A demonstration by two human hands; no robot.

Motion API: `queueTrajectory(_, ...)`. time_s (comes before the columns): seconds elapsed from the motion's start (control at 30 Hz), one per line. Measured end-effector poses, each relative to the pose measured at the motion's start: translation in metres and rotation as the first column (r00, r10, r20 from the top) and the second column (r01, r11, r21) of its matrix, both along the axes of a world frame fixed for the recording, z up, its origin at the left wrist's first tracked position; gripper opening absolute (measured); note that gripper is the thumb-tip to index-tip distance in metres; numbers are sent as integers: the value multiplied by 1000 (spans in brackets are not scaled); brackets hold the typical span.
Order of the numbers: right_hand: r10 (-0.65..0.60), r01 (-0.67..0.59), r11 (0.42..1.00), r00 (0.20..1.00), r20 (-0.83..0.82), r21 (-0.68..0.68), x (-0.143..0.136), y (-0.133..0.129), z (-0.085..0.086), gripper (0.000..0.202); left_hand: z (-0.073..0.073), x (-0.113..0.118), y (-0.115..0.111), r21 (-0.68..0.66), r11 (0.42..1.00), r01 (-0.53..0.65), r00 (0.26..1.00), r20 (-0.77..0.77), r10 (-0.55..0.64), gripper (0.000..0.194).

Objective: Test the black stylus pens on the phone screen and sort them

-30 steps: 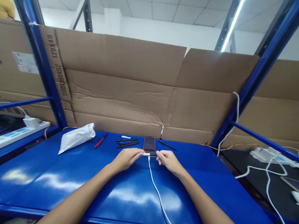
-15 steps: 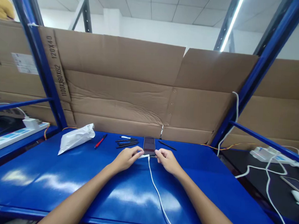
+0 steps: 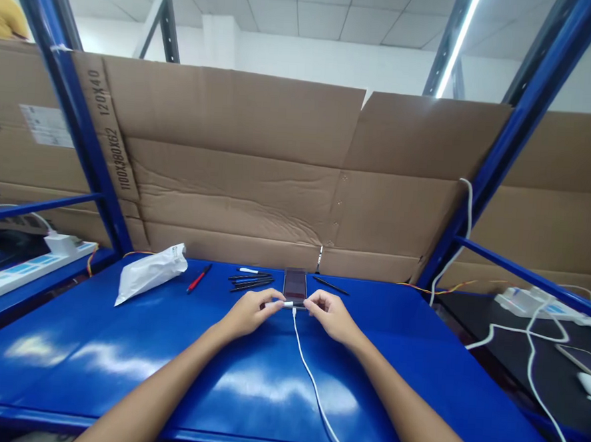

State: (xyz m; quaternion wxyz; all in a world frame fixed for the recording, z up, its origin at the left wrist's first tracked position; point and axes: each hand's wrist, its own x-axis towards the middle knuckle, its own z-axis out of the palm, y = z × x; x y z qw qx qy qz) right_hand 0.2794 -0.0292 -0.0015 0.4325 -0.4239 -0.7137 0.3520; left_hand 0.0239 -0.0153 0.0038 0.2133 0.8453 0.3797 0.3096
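Note:
In front of the phone (image 3: 295, 284), a slim white-and-black pen (image 3: 288, 304) lies crosswise between my hands. My left hand (image 3: 246, 313) pinches its white end between thumb and fingertips. My right hand (image 3: 334, 318) is closed in a pinch at the dark end, its fingertips covering the tip there. A white cable (image 3: 310, 382) runs from the phone's near edge toward me, passing below the pen. Several black pens (image 3: 250, 283) lie beyond my left hand, one with a white part. Another black pen (image 3: 331, 286) is right of the phone.
A red pen (image 3: 199, 279) and a white plastic pouch (image 3: 150, 275) lie on the blue table (image 3: 205, 395) at the left. Cardboard (image 3: 238, 177) walls the back. Power strips (image 3: 27, 268) and loose white cords (image 3: 530, 349) occupy the sides. A person's yellow sleeve (image 3: 5, 11) shows top left.
My right fingertips have shifted slightly left, closer to my left hand. Less of the pen's white part shows between the hands. The phone and table items stay in place.

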Motion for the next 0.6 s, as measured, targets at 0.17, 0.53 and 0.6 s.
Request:
queueTrajectory(0.17,-6,7,1000,996,88,-16,0,-1,1,55,2,1,-2,20,999,43,999,26,-44,36)
queueTrajectory(0.53,18,-18,1000,1000,-24,5,-2,-4,0,32,0,3,-2,20,1000,12,999,-51,-11,51)
queueTrajectory(0.6,0,0,1000,1000,8,6,-1,-4,1,36,1,3,-4,3,999,37,998,-43,-36,42)
